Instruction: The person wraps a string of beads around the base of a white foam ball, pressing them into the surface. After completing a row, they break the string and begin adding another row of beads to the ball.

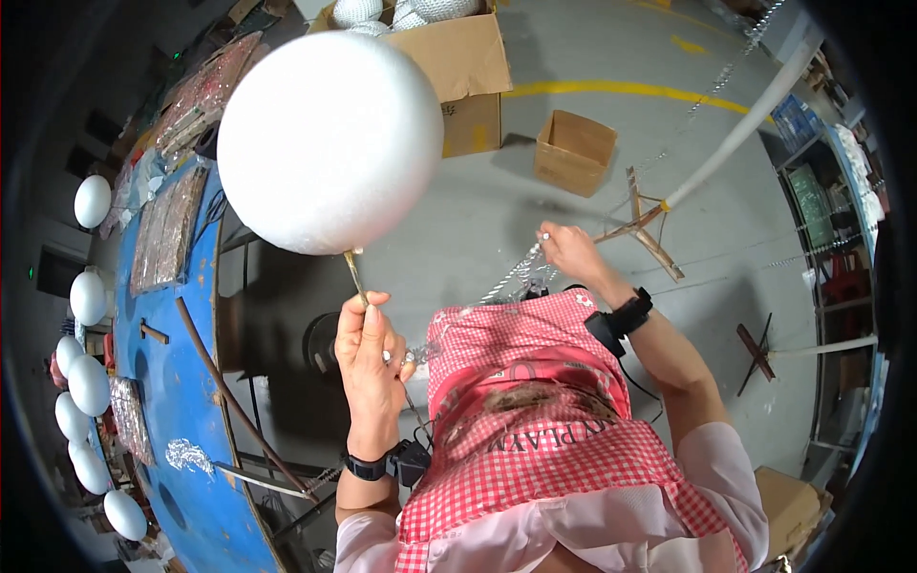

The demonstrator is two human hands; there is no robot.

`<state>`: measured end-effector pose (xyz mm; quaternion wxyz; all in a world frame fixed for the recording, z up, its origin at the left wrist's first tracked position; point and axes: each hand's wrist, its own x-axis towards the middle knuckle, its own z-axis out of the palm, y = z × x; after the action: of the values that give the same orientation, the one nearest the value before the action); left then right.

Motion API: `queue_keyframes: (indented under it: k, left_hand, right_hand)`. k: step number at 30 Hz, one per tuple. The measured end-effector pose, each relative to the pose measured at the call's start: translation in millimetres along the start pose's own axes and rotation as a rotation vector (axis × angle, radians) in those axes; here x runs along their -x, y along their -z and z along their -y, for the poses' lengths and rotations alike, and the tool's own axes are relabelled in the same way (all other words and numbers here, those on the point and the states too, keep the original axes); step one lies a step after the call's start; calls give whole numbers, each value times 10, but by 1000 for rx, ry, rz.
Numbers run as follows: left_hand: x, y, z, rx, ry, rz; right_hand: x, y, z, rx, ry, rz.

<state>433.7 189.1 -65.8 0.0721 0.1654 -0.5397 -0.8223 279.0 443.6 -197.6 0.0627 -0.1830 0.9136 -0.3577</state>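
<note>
A large white foam ball (330,143) is held up in front of me on a thin stick (355,274). My left hand (368,358) is closed round the lower part of that stick. Farther out and to the right, my right hand (573,253) is closed in a pinch on a shiny silver beaded strand (514,274). The strand slants down from those fingers toward my lap, over the red checked apron (525,401). Small silvery bits also show beside my left hand; whether they belong to the same strand, I cannot tell.
A blue table (205,329) on the left carries a hammer (154,332), silver tinsel (189,456) and wrapped bundles. Several white foam balls (89,385) stand beyond it. Ahead are a cardboard box of silver balls (473,53), a smaller box (576,153) and a white pole (740,124).
</note>
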Motion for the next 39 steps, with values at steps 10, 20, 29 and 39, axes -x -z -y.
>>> queue_keyframes:
  k: [10, 20, 29, 39]
  left_hand:
    - [-22, 33, 108, 10, -6, -14]
    - [-62, -31, 107, -6, 19, 31]
    - [-97, -73, 153, 13, -1, 29]
    - [-236, -130, 409, -13, -53, 139]
  right_hand:
    - [141, 379, 359, -221, -62, -255]
    - [136, 554, 416, 119, 138, -219]
    - [400, 544, 537, 310, 71, 23]
    - [529, 581, 1142, -18, 227, 464]
